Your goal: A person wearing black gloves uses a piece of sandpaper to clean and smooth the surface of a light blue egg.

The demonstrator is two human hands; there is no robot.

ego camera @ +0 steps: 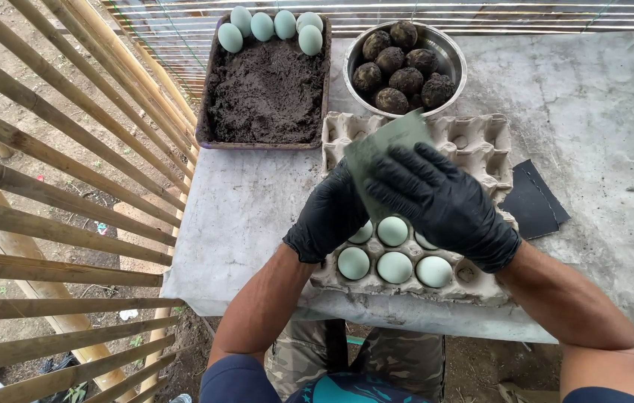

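Note:
Both my hands wear black gloves and meet over a grey cardboard egg tray (pixel 481 142). My right hand (pixel 440 201) presses a greenish-grey sheet (pixel 384 145) against whatever my left hand (pixel 330 214) cups; that object is hidden under the sheet and fingers. Several pale blue-green eggs (pixel 394 266) sit in the tray's near cells. At the back, a rectangular tray of dark soil (pixel 266 93) has more pale eggs (pixel 263 26) lined along its far edge. A steel bowl (pixel 455 56) holds several mud-coated balls (pixel 399 71).
A black square sheet (pixel 533 201) lies right of the egg tray on the concrete table (pixel 593 112). A bamboo slat fence (pixel 56 164) runs along the left. Dirt ground lies below, and my knees show under the table edge.

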